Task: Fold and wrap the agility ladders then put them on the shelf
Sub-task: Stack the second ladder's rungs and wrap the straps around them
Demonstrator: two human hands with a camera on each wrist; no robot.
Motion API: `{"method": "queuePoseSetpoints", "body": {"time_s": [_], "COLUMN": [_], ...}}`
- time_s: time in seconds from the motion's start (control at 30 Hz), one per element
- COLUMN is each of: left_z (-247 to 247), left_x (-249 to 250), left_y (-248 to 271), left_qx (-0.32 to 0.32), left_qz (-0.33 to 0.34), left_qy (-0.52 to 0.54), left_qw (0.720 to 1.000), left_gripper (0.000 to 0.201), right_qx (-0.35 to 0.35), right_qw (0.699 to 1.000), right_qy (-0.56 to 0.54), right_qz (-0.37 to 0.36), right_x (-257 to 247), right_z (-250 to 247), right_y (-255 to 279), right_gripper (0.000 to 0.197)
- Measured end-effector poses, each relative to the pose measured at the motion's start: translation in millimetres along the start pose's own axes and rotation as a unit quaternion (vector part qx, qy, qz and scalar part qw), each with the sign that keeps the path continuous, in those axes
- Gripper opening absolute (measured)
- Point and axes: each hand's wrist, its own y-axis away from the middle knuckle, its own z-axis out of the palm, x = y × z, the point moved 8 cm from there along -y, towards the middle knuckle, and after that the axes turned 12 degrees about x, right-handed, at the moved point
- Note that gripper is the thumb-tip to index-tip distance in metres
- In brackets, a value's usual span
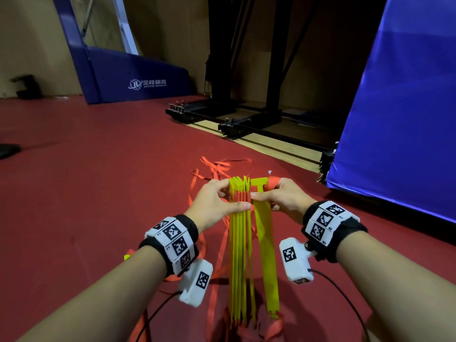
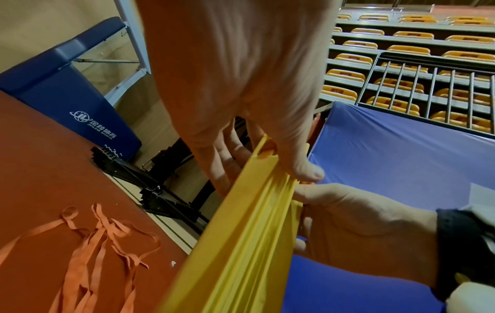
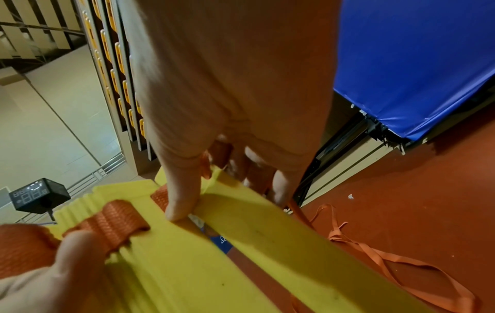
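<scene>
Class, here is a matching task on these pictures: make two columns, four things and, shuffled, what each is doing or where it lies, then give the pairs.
1. left hand
2. right hand
3. loose straps
4. blue mat

A. lie on the red floor
B. holds a single rung
C. stands at the right
D. grips the rung stack

Pairs: 1-D, 2-B, 3-A, 4-C

yellow ladder rungs [image 1: 240, 243] stacked upright, orange straps [image 1: 217, 169] loose
</scene>
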Motion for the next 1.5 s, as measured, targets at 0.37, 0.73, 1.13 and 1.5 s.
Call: {"method": "queuePoseSetpoints", "body": {"time_s": [0.37,0.73,1.13,1.5], "left_z": [3.7,6.4,-4.1,-18.8], "left_x": [-10.1,-4.5,-3.9,-16.6], "left_y": [-3.2,-1.4,1.4,-1.9], "left_qx": [0.047,0.016,0.07,0.16], "left_qz": [-0.041,-0.027,-0.023,-0.072], "left_qy": [0.023,-0.004,0.011,-0.03], "left_qw": [0.998,0.999,0.997,0.984], "left_gripper": [0.049,0.037,0.043,0.034], "right_qx": [-0.001,0.043,0.035,0.051], "right_qw": [0.999,0.998,0.976,0.946], "right_qy": [0.008,0.04,-0.186,0.319], "right_qz": [0.043,-0.037,0.105,0.031], "right_x": [-1.7,-11.5,-18.0,-12.9], "right_z": [7.9,14.0,48.5,-4.1], "right_y": [2.1,3.4,24.4,21.2], "right_gripper": [0.023,0.024,0.045,0.045]}}
